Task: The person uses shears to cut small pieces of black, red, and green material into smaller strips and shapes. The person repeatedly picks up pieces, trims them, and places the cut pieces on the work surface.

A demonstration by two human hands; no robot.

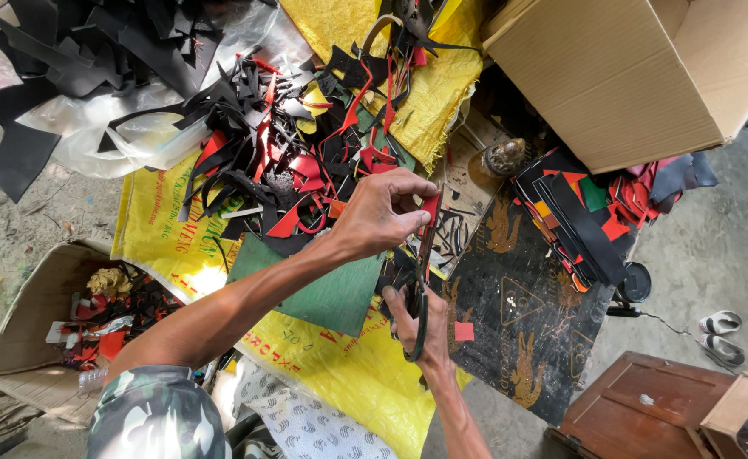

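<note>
One red strip (430, 223) is under the blades now. My left hand (380, 214) is clamped on its upper end, holding it upright just above the scissors (417, 313); my right hand (414, 327) is closed through the scissor loops. The cut looks underway, not finished: the strip is one piece as far as I can see. Sorted cut pieces (580, 214) lie stacked to the right on the dark mat (518, 323). A large heap of black and red scraps (293, 149) beyond my hands appears unprocessed. A green sheet (331, 293) lies below my left wrist.
</note>
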